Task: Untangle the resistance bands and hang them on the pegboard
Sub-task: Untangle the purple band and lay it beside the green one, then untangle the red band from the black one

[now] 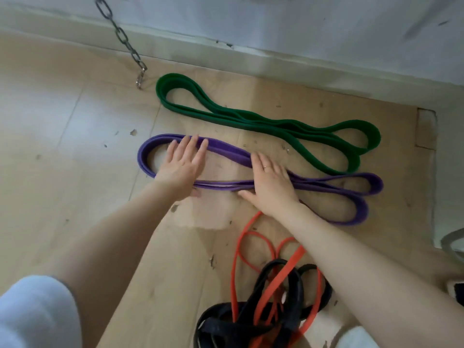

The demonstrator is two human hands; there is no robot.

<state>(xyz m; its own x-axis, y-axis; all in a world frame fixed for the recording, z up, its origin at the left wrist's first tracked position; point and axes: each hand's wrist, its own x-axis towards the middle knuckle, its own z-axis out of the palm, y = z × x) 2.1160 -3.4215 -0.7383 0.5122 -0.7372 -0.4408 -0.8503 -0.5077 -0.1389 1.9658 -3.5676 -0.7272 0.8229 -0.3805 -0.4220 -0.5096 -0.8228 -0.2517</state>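
Flattening the purple band [326, 189] on the floor

My left hand [182, 162] and right hand [270, 183] press it, fingers straight; lifting carelessly could snag the orange band [288, 270] and black band [291, 285] tangle nearby.

Wood floor [75, 136]: green band [251, 119], purple band [326, 189], orange-black tangle [271, 297], chain end [140, 80].

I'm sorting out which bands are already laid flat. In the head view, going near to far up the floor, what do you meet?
Tangled black and orange bands → purple band, with the left hand and right hand flat on it → green band → chain → wall.
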